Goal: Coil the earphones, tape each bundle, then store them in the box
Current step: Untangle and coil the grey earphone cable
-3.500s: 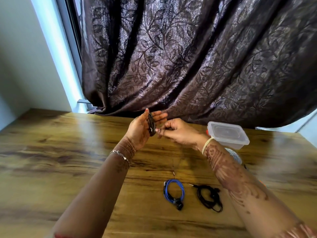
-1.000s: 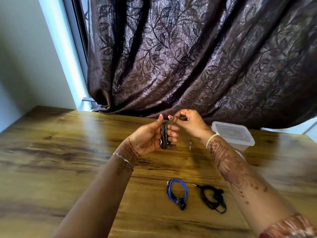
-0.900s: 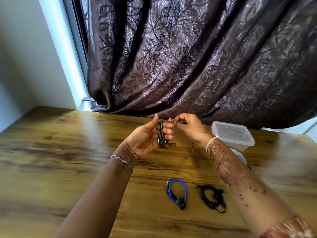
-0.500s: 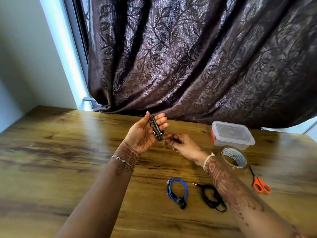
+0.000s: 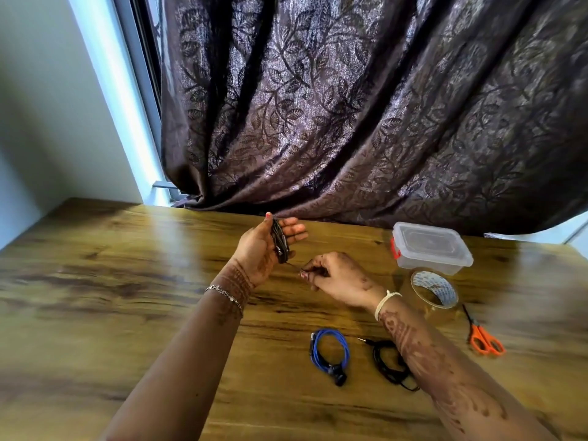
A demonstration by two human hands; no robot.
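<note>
A black earphone cord (image 5: 280, 241) was held above the brown wooden desk (image 5: 95, 281).
The left hand (image 5: 262, 249) gripped its loops; the right hand (image 5: 340, 276) pinched its loose end, near the clear plastic box (image 5: 429, 246).

The left hand (image 5: 261, 249) is raised, palm facing right, thumb and fingers clasping a dark earphone coil (image 5: 280, 241). The right hand (image 5: 339, 276) sits lower beside it, fingertips pinched, apparently on the coil's thin loose end.
</note>
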